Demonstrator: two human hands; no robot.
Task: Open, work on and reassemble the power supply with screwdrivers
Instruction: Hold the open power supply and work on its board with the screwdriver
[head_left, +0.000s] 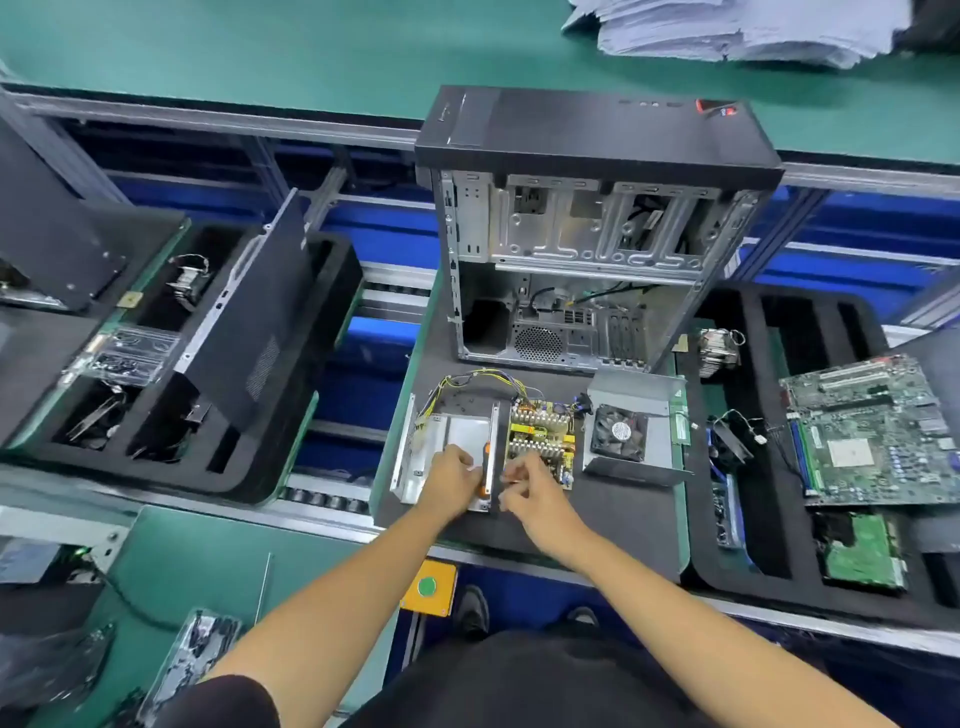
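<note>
Gripping screwdriver (486, 467), left hand (451, 480); right hand (535, 493) pinching beside circuit board (543, 441).

Bare forearms; short black sleeve (228, 699); dark trousers; black shoes (471, 613).

A: What carries everything here?
B: A dark mat (613, 514) in the middle, on a conveyor line with green tabletop (208, 566) on the near side.
A: And what lies on the mat?
B: An open computer case (592, 234) at the back. In front of it a metal power supply shell (441, 441), a yellow circuit board (540, 436) just beside it, and a metal cover with a fan (623, 431) to the right.
A: Either side?
B: Black foam trays: the left tray (249, 467) carries a dark side panel (249, 312), the right tray (727, 566) a green motherboard (878, 431)
</note>
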